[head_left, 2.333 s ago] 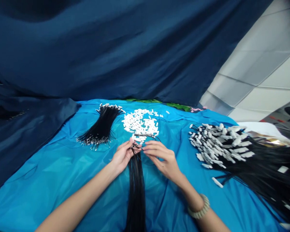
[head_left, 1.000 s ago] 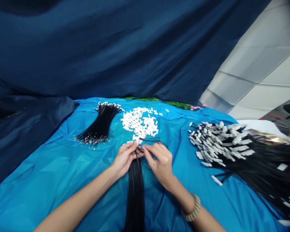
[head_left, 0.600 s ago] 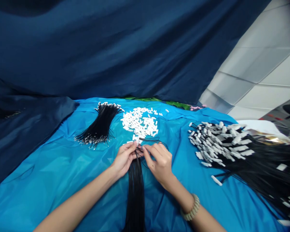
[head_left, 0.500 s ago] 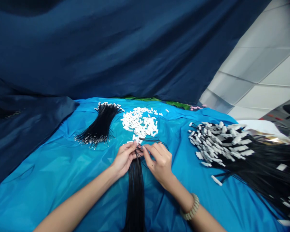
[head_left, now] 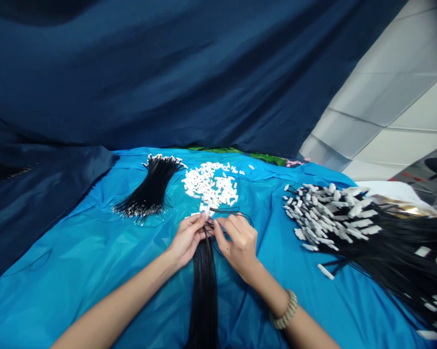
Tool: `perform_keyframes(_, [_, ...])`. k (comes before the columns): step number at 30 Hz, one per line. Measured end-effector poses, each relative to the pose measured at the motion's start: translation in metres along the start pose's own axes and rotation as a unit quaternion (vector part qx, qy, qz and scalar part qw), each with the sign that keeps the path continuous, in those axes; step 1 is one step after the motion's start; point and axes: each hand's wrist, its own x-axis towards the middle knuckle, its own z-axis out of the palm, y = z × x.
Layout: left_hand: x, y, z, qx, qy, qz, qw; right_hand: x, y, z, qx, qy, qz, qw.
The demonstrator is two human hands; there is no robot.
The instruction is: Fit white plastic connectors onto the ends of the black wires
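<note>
Between the thumb and fingers of my left hand is a small white connector housing. My right hand is pinched close beside it on a thin black wire, whose loop curves out behind the fingers. The wire's tip is too small to make out. Under both hands a long bundle of black wires runs down toward me. Just beyond my fingertips lies a pile of loose white connector housings.
Left of the pile is a short bundle of black wires with metal-tipped ends. At right, a large heap of black wires with white connectors spreads out. Blue cloth covers the surface, and a dark blue curtain hangs behind.
My right hand has shifted very slightly left, toward the left fingertips. My left hand keeps its hold on the white connector housing, and the piles look the same.
</note>
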Motion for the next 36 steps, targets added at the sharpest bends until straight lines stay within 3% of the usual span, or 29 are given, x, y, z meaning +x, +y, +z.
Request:
perform_keyframes(18, [0.003, -0.009, -0.005, -0.012, 0.007, 0.010, 1.000, 0.002, -0.004, -0.001, -0.064, -0.039, -0.049, 0.996])
perform_keyframes(28, [0.005, -0.006, -0.003, -0.016, 0.009, 0.000, 1.000, 0.000, 0.005, -0.004, 0.017, -0.047, -0.027, 0.998])
perform_keyframes(36, [0.009, 0.001, -0.007, -0.047, 0.045, -0.012, 0.998, -0.004, 0.012, -0.016, 0.050, -0.131, -0.184, 0.973])
